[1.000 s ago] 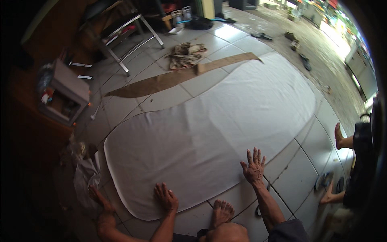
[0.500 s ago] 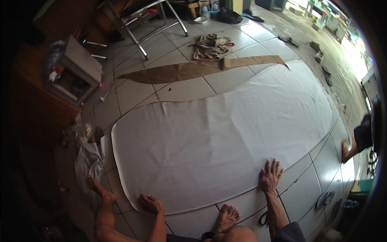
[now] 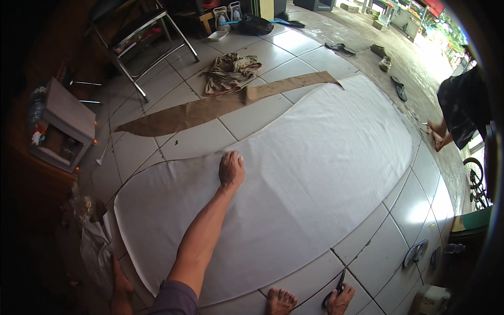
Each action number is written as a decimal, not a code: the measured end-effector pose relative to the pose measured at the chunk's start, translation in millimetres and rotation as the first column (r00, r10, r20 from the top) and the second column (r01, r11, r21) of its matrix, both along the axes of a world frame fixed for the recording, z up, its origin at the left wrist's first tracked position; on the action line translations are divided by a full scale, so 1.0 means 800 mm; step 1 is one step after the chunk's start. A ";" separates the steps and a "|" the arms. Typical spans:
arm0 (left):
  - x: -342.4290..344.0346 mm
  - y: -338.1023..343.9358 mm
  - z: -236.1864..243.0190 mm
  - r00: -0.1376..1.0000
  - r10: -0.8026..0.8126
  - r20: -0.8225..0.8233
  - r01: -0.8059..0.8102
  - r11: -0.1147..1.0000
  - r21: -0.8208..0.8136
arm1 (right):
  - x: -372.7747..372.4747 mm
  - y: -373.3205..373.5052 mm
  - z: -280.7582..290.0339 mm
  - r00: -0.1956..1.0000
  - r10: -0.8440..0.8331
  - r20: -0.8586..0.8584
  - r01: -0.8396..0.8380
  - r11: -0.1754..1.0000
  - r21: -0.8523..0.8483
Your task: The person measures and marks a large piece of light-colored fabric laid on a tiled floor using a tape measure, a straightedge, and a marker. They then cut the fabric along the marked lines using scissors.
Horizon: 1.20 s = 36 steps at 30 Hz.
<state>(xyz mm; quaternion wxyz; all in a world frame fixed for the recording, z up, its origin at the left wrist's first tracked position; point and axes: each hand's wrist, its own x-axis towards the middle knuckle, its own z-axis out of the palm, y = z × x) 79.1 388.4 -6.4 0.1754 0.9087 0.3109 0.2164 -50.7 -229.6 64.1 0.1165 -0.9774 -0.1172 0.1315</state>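
A large white sheet (image 3: 315,173) with rounded ends lies spread over the tiled floor in front of me. My left arm reaches across it, and my left hand (image 3: 231,169) is at its far edge with fingers curled together on the material. Low down on the right, my right hand (image 3: 342,301) is closed around black-handled scissors (image 3: 343,277), their tip directed away from me. Between the hands, my bare foot (image 3: 281,302) stands at the sheet's near edge.
Beyond the sheet lie a long brown strip (image 3: 199,111) and a crumpled rag (image 3: 229,72). A metal-legged chair (image 3: 137,39) and a small box-like stand (image 3: 65,126) are at left. A person's bare foot (image 3: 438,137) shows at right, near sandals (image 3: 399,88).
My left hand has gone from the near-left edge up to the far edge. My right hand has left the sheet and taken the scissors from the floor. The view has shifted, and the person at right has moved.
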 end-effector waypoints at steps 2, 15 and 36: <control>0.055 0.018 -0.006 1.000 0.022 -0.022 -0.022 1.000 0.003 | -0.010 -0.003 0.007 0.990 -0.139 -0.014 0.138 0.989 -0.054; 0.133 0.062 -0.011 0.950 0.102 -0.296 -0.161 0.970 -0.182 | 0.035 -0.005 0.023 0.740 -0.493 -0.457 0.612 0.776 0.155; 0.096 0.037 -0.042 0.980 0.031 0.196 -0.042 0.998 0.054 | 0.367 0.532 0.058 0.666 0.254 -0.701 0.082 0.909 0.408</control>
